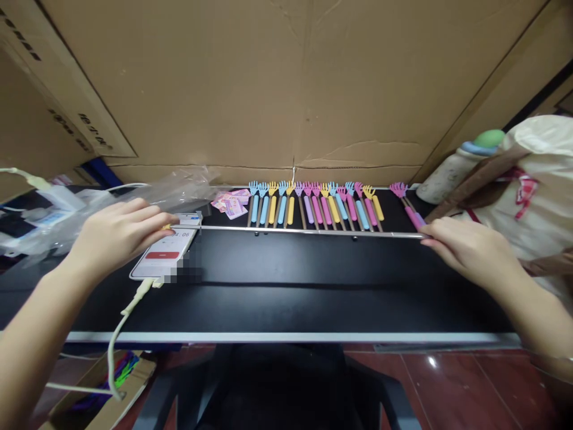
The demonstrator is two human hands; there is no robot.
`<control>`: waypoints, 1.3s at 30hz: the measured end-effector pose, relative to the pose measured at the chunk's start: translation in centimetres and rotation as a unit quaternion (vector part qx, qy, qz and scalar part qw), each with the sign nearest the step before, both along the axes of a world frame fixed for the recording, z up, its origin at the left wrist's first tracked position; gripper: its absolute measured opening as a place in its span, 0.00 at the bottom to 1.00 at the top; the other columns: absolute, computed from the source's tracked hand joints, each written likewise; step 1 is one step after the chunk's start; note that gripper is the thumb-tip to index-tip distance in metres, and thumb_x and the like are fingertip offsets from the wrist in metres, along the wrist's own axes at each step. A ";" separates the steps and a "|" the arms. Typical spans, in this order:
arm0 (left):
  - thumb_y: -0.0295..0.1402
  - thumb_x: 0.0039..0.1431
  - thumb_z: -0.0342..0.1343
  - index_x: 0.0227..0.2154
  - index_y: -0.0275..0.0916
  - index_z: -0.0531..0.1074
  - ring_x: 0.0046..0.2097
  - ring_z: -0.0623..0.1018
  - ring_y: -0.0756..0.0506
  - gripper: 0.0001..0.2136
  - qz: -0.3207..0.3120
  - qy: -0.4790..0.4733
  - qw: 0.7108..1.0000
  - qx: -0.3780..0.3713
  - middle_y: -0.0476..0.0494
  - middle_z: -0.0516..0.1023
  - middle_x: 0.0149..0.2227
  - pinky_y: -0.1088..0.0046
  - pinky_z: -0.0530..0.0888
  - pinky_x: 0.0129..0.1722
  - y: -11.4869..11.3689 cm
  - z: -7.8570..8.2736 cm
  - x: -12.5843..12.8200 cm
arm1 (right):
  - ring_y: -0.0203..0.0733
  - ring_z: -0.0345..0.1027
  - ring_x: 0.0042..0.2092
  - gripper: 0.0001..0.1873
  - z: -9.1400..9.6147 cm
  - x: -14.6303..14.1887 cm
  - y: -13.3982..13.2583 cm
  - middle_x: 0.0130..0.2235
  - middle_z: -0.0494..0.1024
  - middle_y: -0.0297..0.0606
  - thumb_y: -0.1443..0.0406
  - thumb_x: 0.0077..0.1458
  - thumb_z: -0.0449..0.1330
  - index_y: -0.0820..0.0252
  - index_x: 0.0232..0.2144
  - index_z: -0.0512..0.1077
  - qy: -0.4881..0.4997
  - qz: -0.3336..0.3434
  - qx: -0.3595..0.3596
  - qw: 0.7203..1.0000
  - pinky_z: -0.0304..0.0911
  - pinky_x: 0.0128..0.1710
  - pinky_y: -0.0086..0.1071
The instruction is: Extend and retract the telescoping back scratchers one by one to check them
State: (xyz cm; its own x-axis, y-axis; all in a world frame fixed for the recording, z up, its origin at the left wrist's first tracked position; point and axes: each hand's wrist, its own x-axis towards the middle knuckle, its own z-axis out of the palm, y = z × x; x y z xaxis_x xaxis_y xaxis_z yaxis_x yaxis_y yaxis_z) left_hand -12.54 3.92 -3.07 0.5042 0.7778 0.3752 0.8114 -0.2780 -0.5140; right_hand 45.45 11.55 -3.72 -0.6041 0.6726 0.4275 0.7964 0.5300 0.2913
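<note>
The left hand at nine o'clock and right hand at three grip opposite ends of one telescopic back scratcher, apparently drawn out; the shorter back scratchers at twelve (claws pointing away) look collapsed, whether finished or waiting unclear.

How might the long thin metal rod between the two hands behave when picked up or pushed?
Likely fairly stiff: the metal rod runs nearly straight from the left hand to the right hand without obvious sag. Probably light for its length, being so thin. Its shiny surface looks smooth, so it might slip if held loosely.
</note>
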 end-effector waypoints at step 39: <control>0.24 0.61 0.50 0.32 0.39 0.67 0.30 0.72 0.45 0.04 -0.178 -0.062 0.982 -0.012 0.49 0.71 0.25 0.67 0.61 0.32 1.4 -3.5 17.3 | 0.33 0.61 0.23 0.17 -2.6 -18.0 -3.4 0.23 0.70 0.32 0.61 0.68 0.48 0.59 0.29 0.70 -0.034 0.138 0.071 0.987 0.41 0.25 0.31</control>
State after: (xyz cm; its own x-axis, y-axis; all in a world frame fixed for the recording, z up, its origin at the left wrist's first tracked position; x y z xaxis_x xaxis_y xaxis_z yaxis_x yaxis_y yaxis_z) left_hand 4.81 5.36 -6.62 0.6977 0.5701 0.4339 0.7163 -0.5668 -0.4070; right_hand 27.43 8.12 -6.34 -0.7866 0.4137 0.4584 0.6030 0.6745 0.4260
